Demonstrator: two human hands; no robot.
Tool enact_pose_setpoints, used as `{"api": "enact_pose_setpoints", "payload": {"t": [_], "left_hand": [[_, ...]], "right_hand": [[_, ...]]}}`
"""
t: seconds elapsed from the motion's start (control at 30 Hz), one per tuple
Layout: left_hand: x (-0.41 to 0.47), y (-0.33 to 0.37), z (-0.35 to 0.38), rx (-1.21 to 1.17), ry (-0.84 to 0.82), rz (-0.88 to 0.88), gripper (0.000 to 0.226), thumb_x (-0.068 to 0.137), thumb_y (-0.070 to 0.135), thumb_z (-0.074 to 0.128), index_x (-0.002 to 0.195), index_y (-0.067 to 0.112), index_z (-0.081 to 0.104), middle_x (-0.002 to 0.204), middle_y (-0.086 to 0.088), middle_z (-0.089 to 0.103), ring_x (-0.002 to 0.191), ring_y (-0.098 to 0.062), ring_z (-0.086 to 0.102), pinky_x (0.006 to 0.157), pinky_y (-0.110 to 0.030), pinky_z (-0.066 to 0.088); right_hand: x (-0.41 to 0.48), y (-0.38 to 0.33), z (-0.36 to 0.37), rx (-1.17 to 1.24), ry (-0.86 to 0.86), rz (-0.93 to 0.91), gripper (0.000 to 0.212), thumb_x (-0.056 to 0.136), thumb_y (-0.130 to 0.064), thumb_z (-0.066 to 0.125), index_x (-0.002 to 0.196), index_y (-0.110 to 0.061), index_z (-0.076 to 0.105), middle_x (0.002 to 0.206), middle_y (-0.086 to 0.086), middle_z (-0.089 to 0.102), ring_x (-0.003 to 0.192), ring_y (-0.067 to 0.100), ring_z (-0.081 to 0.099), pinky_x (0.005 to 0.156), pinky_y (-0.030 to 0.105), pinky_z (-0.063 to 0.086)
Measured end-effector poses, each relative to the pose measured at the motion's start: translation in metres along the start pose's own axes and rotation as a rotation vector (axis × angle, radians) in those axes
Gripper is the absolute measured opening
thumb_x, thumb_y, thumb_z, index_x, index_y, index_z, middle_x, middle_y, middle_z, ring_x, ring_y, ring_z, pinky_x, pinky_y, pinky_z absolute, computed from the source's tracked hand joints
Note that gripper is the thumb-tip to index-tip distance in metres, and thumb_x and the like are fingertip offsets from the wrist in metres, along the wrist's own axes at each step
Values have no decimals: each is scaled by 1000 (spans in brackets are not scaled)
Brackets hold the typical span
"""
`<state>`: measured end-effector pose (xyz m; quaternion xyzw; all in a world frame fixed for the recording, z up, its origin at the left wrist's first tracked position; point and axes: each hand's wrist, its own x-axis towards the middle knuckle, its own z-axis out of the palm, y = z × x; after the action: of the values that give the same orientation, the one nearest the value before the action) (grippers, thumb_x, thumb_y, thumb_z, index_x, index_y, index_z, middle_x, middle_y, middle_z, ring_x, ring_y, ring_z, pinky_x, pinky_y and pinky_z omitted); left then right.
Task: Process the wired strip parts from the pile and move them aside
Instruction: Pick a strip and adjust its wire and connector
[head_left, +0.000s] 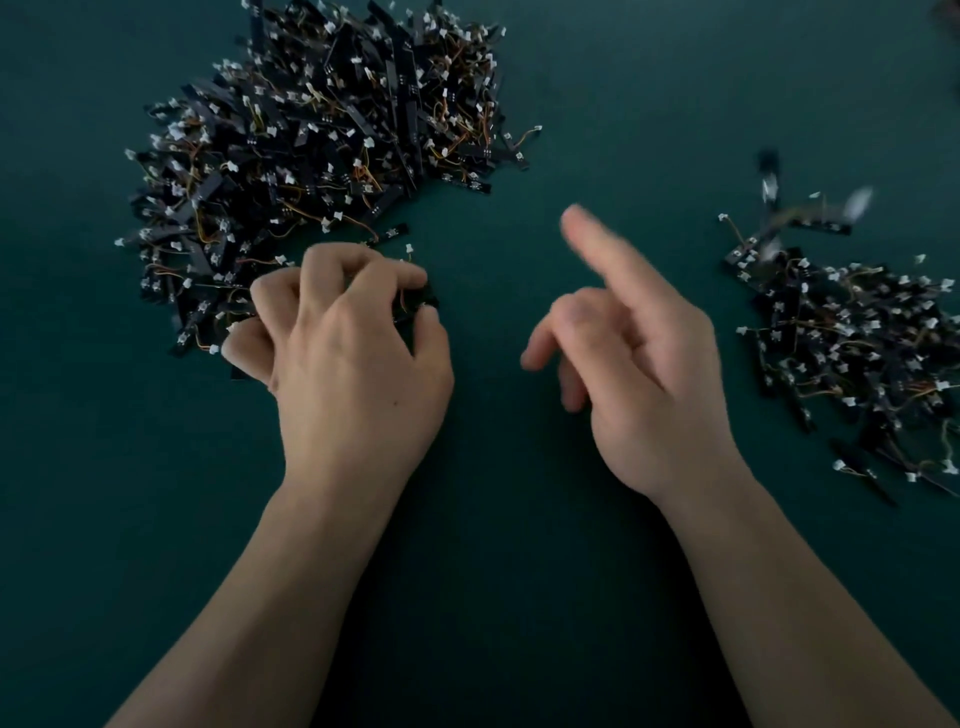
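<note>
**Manual electronics-assembly workstation, of the kind found in a workshop or small factory.** The whole view is filled by a plain dark green surface (571, 93), matte like a work mat. At 11 o'clock lies a large pile (322, 156) of identical parts: short black strips, each with thin orange and yellow wires ending in a small white connector. At 3 o'clock lies a smaller pile (862, 353) of the same parts, well apart from the first. Bulk quantities of one component, kept in two separate heaps, indicate batch work. Handling is bare-handed: the left hand (358, 358) grips a wired strip part (421, 301) at the large pile's near edge.
</note>
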<state>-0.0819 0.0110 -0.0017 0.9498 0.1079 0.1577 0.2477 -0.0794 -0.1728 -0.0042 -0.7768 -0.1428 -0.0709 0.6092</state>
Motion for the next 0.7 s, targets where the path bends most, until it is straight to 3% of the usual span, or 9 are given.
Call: {"api": "enact_pose_setpoints", "payload": {"t": [0.07,0.13,0.3,0.47,0.6,0.7], "left_hand": [[0,0,1,18,-35,4,20,96,33,65,115,33,74,126,13,59,126,-25,39,95,-31,17],[0,1,1,-4,-28,-7,13,96,32,66,105,35,76,123,14,60,124,-26,40,103,-43,29],[1,0,2,-52,-8,17,11,100,27,67,100,31,78,120,20,54,123,-25,42,103,-52,34],[0,9,-3,-216,137,156,12,105,25,60,100,33,68,109,23,59,106,-6,42,85,-32,18],[-6,14,-5,-428,108,321,14,103,22,64,102,35,60,96,26,60,91,-7,53,87,-31,37],[-4,13,-5,-572,25,354,15,97,18,75,102,30,66,95,27,64,84,-1,58,81,-14,43]], "right_hand": [[1,3,0,-68,-34,99,42,107,-23,57,149,-17,59,81,-7,75,58,12,62,59,21,49],[1,3,2,-135,-44,113,32,107,-25,59,137,-23,68,80,-10,74,56,15,62,54,28,51],[0,1,4,-170,-45,136,22,105,-24,60,124,-27,72,78,-12,74,54,18,63,52,32,52],[0,-1,6,-153,-36,166,20,107,-28,58,120,-24,73,78,-12,74,56,16,65,52,31,53],[0,-6,6,-156,-87,139,31,108,-44,48,106,-25,73,76,-9,73,54,19,63,49,41,49],[0,-8,6,-130,-73,127,38,109,-45,44,88,-25,69,72,-6,71,53,20,60,48,41,45]]}}
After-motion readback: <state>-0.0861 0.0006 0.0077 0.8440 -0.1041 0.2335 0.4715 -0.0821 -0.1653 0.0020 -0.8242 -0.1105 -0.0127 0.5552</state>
